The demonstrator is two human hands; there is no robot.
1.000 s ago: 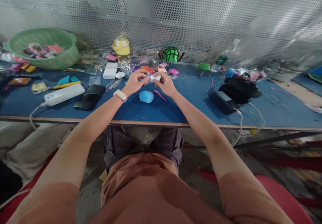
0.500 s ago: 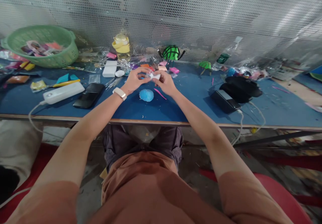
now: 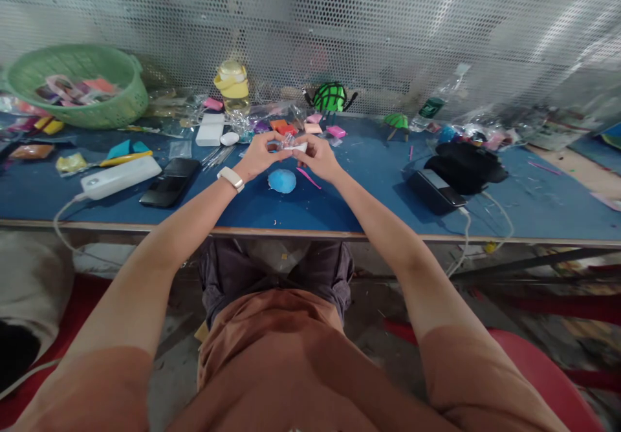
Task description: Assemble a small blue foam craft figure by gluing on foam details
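Note:
Above the middle of the blue table [image 3: 310, 215], my left hand [image 3: 262, 155] and my right hand [image 3: 317, 156] meet at a small white piece in clear wrapping [image 3: 294, 147]. The fingers of both hands are closed on it from either side. Just below the hands lies a round light-blue piece [image 3: 282, 181]. A thin pink tool [image 3: 309, 178] rests beside it, under my right hand. Behind the hands are orange-red packets [image 3: 284, 127] and pink packets [image 3: 336, 132]. A white egg-shaped piece [image 3: 229, 139] is to the left.
At the left stand a green basket [image 3: 111, 105], a white power strip [image 3: 121, 177] and a black phone [image 3: 171, 182]. A yellow-topped bottle [image 3: 233, 88] and green turtle-like figure [image 3: 330, 97] are at the back. Right: water bottle [image 3: 436, 103], black device [image 3: 435, 192], black pouch [image 3: 463, 168].
Both hands stay together at nearly the same place. The white piece between the fingertips has tilted slightly and sits a little further left. The whole view has shifted slightly.

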